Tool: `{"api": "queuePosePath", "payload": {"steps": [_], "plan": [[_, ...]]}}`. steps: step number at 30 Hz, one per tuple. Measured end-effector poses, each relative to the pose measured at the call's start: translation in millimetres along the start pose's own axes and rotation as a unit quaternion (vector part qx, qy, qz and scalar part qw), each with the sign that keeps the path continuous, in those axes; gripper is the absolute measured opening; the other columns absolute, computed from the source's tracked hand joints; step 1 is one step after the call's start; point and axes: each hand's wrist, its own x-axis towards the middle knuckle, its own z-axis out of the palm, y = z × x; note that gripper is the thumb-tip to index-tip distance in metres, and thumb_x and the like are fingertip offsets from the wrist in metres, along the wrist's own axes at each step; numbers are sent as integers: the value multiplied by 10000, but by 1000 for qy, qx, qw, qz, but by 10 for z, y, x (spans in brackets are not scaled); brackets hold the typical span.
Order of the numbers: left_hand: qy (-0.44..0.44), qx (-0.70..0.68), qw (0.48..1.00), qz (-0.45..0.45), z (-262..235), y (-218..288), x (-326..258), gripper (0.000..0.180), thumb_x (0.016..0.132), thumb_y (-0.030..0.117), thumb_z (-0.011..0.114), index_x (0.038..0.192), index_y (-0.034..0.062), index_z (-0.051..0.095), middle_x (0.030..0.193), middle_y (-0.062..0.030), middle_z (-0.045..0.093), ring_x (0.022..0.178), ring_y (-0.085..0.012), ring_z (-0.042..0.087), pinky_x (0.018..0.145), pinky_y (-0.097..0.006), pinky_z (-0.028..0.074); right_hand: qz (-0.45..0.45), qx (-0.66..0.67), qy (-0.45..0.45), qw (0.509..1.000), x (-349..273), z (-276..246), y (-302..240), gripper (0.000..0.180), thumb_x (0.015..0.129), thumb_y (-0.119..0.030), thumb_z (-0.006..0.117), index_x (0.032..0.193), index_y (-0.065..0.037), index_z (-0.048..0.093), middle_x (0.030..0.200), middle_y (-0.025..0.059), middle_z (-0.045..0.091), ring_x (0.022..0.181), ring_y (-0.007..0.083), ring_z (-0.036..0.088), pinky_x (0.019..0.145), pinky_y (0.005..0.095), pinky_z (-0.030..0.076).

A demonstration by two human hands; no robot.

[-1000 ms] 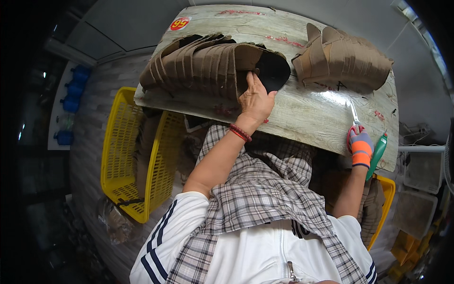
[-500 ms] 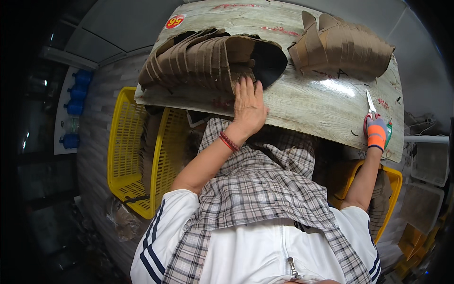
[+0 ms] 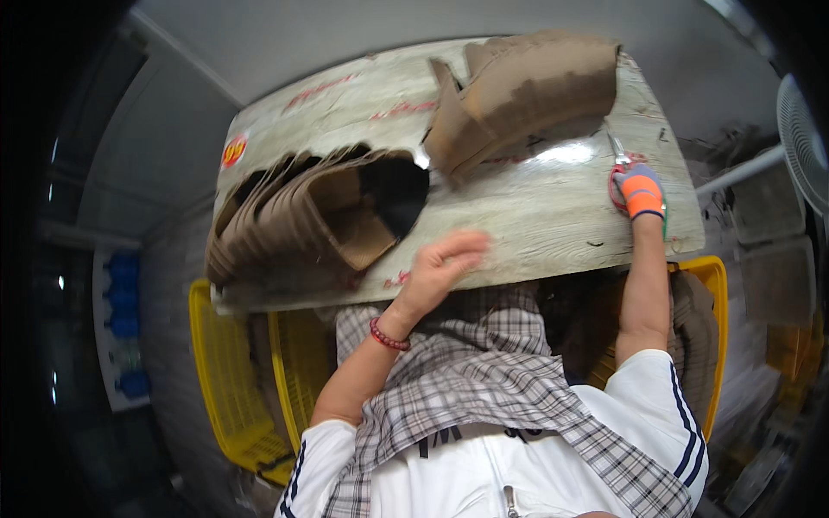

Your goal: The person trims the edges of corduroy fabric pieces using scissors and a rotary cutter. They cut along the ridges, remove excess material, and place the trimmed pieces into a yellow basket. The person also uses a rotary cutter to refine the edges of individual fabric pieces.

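Note:
A pale wood-grain table [image 3: 535, 216] lies in front of me. On its left side sits a fanned stack of brown cardboard pieces [image 3: 302, 220] with a dark opening. A second pile of cardboard pieces [image 3: 527, 86] rests at the far middle. My left hand [image 3: 440, 268] hovers bare and blurred over the table's near edge, fingers apart, just right of the fanned stack, holding nothing. My right hand [image 3: 641, 192], in an orange and grey glove, rests on the table's right side, closed on red-handled scissors [image 3: 618, 164] whose blades point away from me.
Yellow plastic crates [image 3: 233, 388] stand under the table at the left, and another yellow crate [image 3: 712, 285] holding brown material is at the right. A white fan [image 3: 807, 138] stands at the far right. Blue items [image 3: 125, 293] line a wall panel at the left.
My left hand has come off the fanned cardboard stack and pulled back to the table's near edge. My right hand has moved up onto the table with the scissors. The view has tilted.

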Motion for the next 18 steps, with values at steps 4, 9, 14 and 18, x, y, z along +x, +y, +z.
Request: {"api": "queuePosePath", "payload": {"steps": [4,9,14,18], "plan": [[304,20,952,-13,-199,-511,391,492,903,86,616,1346,-35,439,1288,-137,496,1198,-237,502,992,-328,435,11,-14,-62,998,-52,-403,-221,515,810,-505,593,1128,-105,663,1145,157,655,1072,346,619,902,439,493],[365,-98,925,36,21,-533,834,516,910,105,620,1359,-37,410,1260,-113,525,1167,-198,500,989,-321,414,73,272,79,956,640,-571,-162,660,816,-608,581,1129,-31,651,1061,200,670,988,316,640,857,387,491],[385,-47,921,-12,-96,-485,1347,267,916,156,609,1096,-35,561,1022,-112,632,942,-165,561,851,-312,443,-130,586,-93,795,1497,-571,-481,663,864,-536,598,1309,-47,548,1219,88,617,1041,134,591,924,318,437],[442,62,895,-6,-337,-126,1687,263,930,175,569,1071,-45,532,1060,-184,628,959,-263,572,858,-371,445,-454,279,-52,845,1415,-956,-860,370,951,-77,501,1306,22,521,1242,12,618,1034,119,590,950,322,450]]}}
